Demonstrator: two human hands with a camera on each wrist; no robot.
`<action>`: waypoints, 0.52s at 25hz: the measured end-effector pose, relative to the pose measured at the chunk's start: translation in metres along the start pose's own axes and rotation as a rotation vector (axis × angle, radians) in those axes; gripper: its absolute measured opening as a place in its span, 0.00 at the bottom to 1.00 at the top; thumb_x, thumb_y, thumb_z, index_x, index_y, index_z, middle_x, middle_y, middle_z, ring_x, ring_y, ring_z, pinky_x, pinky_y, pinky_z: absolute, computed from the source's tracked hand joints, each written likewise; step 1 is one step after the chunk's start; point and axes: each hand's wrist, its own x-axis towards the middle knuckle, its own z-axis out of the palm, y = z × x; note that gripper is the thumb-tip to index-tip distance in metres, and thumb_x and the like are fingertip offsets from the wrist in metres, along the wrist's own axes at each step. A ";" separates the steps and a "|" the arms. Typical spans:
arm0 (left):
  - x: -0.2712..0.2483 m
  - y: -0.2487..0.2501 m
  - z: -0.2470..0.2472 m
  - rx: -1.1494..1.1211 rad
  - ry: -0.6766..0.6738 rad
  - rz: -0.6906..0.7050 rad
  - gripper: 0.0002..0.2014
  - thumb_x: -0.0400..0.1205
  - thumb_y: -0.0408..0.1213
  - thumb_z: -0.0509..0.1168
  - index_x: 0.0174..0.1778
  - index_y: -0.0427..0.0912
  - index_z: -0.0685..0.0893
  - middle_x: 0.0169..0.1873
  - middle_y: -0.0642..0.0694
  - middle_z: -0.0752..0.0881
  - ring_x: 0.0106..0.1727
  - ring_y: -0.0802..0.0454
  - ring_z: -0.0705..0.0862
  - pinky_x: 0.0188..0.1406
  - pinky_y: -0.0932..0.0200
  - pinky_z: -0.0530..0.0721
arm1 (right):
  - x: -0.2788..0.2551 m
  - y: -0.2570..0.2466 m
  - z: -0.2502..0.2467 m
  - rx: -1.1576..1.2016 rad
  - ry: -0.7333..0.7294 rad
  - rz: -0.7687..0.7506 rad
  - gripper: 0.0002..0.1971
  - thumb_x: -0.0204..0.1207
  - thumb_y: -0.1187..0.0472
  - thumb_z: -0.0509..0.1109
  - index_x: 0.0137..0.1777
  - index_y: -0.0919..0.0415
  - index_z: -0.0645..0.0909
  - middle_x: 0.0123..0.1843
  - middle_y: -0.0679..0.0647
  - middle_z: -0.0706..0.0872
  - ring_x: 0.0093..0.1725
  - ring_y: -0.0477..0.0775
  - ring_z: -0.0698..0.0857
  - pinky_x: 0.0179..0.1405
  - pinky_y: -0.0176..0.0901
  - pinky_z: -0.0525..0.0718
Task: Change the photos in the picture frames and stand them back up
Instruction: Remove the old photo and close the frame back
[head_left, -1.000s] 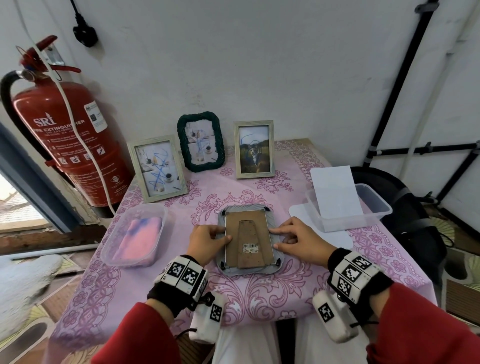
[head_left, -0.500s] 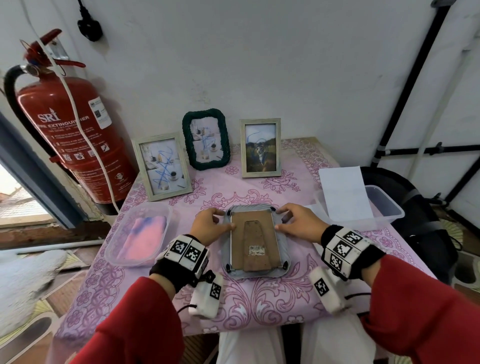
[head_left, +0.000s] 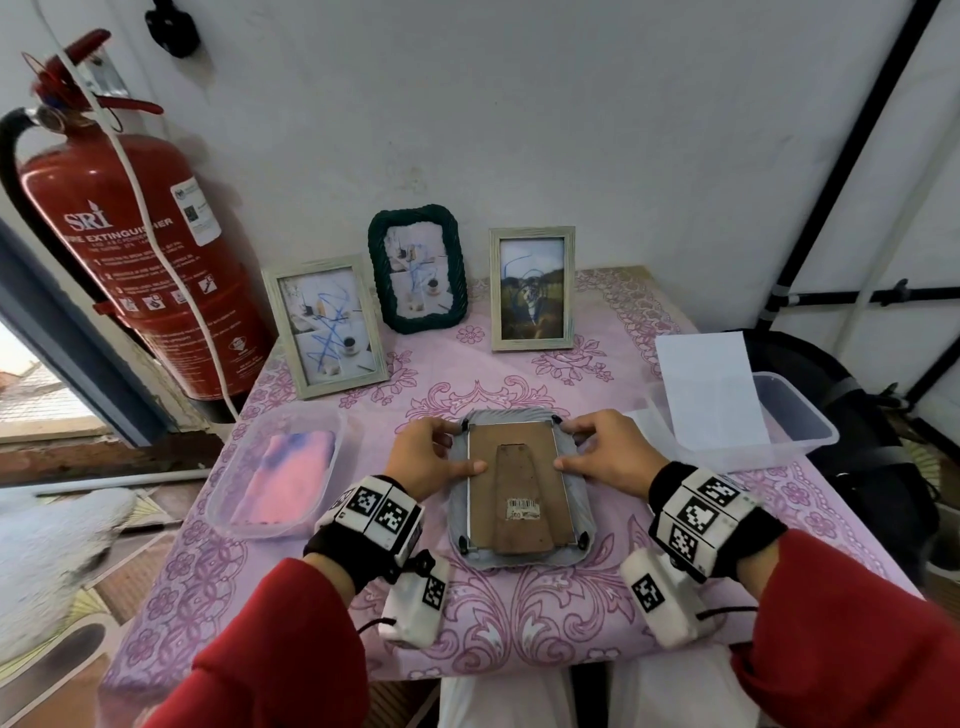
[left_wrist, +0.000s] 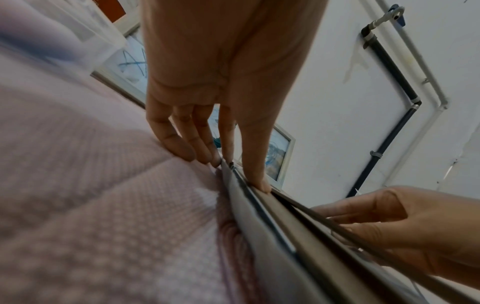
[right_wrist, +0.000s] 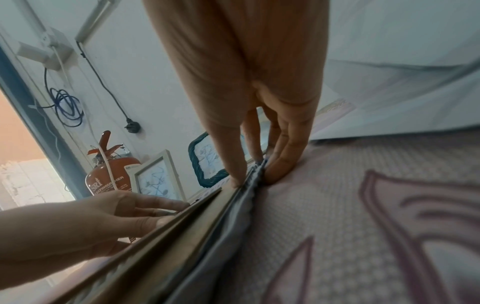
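Grey frame face-down on the bench, both hands at its upper corners

The grey frame (head_left: 521, 558) lies face-down mid-bench on the pink cloth (head_left: 519, 613), brown backing board (head_left: 519, 467) and folded stand up. The left hand (head_left: 426, 452) and right hand (head_left: 605, 452) each pinch an upper corner, thumbs pressed on the backing, fingers (left_wrist: 182, 148) curled round the outer edge. It looks light and rigid, with a ribbed rim that should grip well; any glass under the board would be fragile, so hold by the rim, not the thin stand. Three other frames (head_left: 532, 288) stand at the back near the wall
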 end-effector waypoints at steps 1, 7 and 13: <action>0.000 -0.001 0.000 -0.002 0.002 0.012 0.28 0.66 0.36 0.80 0.61 0.34 0.81 0.42 0.45 0.78 0.41 0.52 0.76 0.40 0.66 0.76 | -0.001 0.000 0.000 0.019 -0.003 0.003 0.27 0.67 0.65 0.79 0.66 0.68 0.79 0.56 0.62 0.86 0.61 0.56 0.83 0.53 0.34 0.75; 0.003 -0.007 0.002 -0.062 0.009 0.041 0.28 0.65 0.34 0.81 0.60 0.33 0.81 0.37 0.47 0.75 0.38 0.52 0.72 0.36 0.71 0.73 | -0.006 -0.001 0.000 0.058 -0.024 0.012 0.29 0.69 0.65 0.78 0.70 0.68 0.74 0.52 0.55 0.77 0.54 0.50 0.79 0.51 0.32 0.73; 0.003 -0.013 0.004 -0.143 0.018 0.038 0.27 0.65 0.31 0.80 0.59 0.32 0.81 0.37 0.47 0.74 0.40 0.51 0.72 0.43 0.63 0.76 | -0.006 -0.001 -0.002 0.110 -0.052 0.022 0.26 0.69 0.66 0.77 0.67 0.67 0.77 0.55 0.58 0.80 0.50 0.48 0.77 0.51 0.33 0.73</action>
